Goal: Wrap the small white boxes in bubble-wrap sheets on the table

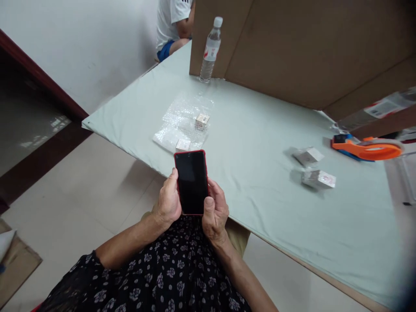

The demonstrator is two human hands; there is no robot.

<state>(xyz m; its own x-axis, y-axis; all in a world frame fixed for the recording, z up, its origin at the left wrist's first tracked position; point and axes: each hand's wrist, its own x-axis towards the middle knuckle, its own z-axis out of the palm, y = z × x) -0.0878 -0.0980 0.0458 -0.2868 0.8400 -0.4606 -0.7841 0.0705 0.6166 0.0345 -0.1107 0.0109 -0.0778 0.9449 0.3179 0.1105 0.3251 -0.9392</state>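
Between my two hands is a smartphone (192, 184) in a red case, its screen dark. My left hand (169, 197) grips its left edge, thumb along the side. On the right edge, my right hand (216, 210) holds it with the thumb near the lower corner and the fingers behind. Just beyond the phone lies bubble wrap (177, 115) on the table. A small box (202, 121) stands on the wrap, and another small box (183, 144) shows just past the phone's top edge.
On the pale green table cover (260, 143), two wrapped boxes (307, 156) sit at the right. Behind them is an orange tape dispenser (367, 149). A water bottle (211, 50) stands against a tall cardboard panel (276, 47). Someone in a white shirt (170, 21) sits beyond the far corner.
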